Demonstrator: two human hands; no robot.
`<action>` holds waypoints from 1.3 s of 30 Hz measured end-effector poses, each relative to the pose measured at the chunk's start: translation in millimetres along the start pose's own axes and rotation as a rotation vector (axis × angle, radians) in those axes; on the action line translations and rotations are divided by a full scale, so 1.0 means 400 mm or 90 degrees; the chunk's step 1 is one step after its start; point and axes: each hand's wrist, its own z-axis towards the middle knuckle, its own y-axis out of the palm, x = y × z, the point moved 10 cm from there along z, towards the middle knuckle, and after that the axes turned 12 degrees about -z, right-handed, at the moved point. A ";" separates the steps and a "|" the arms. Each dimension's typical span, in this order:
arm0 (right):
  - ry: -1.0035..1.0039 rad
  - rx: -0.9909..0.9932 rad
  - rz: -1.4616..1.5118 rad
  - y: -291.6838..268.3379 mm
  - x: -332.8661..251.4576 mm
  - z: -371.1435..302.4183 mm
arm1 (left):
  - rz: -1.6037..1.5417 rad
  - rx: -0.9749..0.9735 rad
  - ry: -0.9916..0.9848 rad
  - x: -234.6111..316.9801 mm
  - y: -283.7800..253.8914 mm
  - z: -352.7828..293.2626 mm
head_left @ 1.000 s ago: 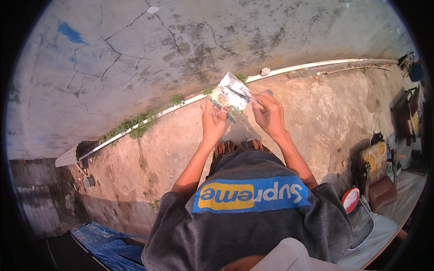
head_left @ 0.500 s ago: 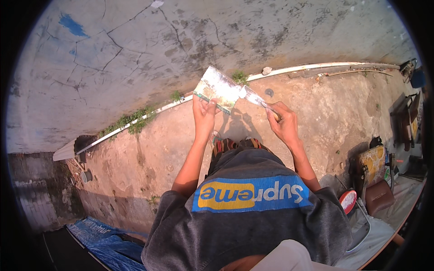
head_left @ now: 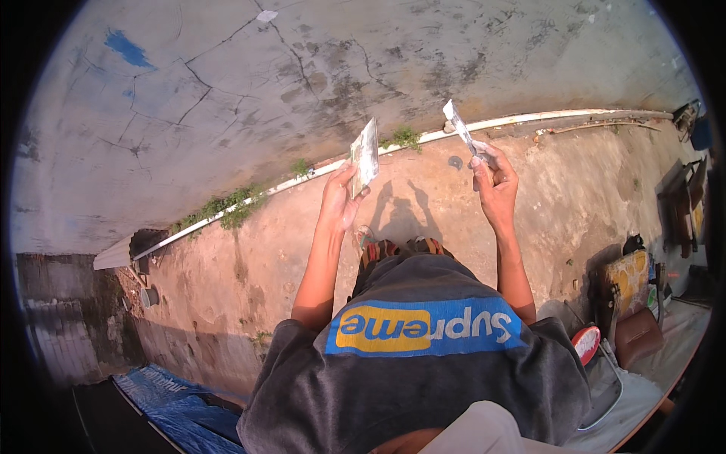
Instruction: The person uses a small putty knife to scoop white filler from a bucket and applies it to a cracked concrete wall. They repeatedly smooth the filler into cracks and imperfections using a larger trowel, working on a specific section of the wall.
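Note:
My left hand (head_left: pixel 340 198) is closed round the lower edge of a flat rectangular board (head_left: pixel 367 155), smeared white and now turned nearly edge-on. My right hand (head_left: pixel 496 185) grips a putty knife (head_left: pixel 459 125) by its handle, mostly hidden in my fingers. Its blade points up toward the wall, with white paste on the tip. Board and knife are apart, both held up in front of the cracked grey wall (head_left: pixel 227 76). A blue patch (head_left: pixel 127 48) and a small white patch (head_left: pixel 266 15) mark that wall.
A white pipe (head_left: pixel 529 118) runs along the wall's foot, with weeds (head_left: pixel 240 208) beside it. At right are a red-rimmed container (head_left: pixel 585 344) with white contents, a brown cushioned seat (head_left: pixel 637 338) and a yellow patterned panel (head_left: pixel 629 278). A blue tarp (head_left: pixel 178 412) lies lower left.
The knife has come off the board and moved right, its blade swinging upward. My left hand has tilted the board from face-on to nearly edge-on.

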 end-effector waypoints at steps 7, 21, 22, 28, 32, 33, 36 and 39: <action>-0.113 -0.044 -0.140 0.049 -0.035 -0.046 | -0.773 -0.202 -0.397 -0.114 0.127 -0.037; -0.170 -0.071 -0.253 0.095 -0.061 -0.006 | -0.698 -0.113 -0.511 -0.184 0.119 -0.070; -0.161 -0.078 -0.255 0.099 -0.056 -0.008 | -0.693 -0.116 -0.512 -0.192 0.116 -0.075; -0.014 -0.081 -0.002 0.118 0.033 -0.017 | -0.520 -0.074 -0.383 -0.250 0.019 -0.020; 0.138 -0.105 0.117 0.138 0.169 -0.020 | -0.058 0.166 -0.160 -0.304 -0.306 0.096; 0.161 -0.119 0.115 0.146 0.213 -0.018 | 0.087 0.217 -0.087 -0.288 -0.385 0.108; 0.356 -0.158 0.119 0.151 0.404 -0.054 | 0.193 0.504 -0.055 -0.336 -0.766 0.062; 0.442 -0.146 0.176 0.134 0.534 -0.126 | 0.145 0.622 -0.056 -0.370 -1.078 -0.120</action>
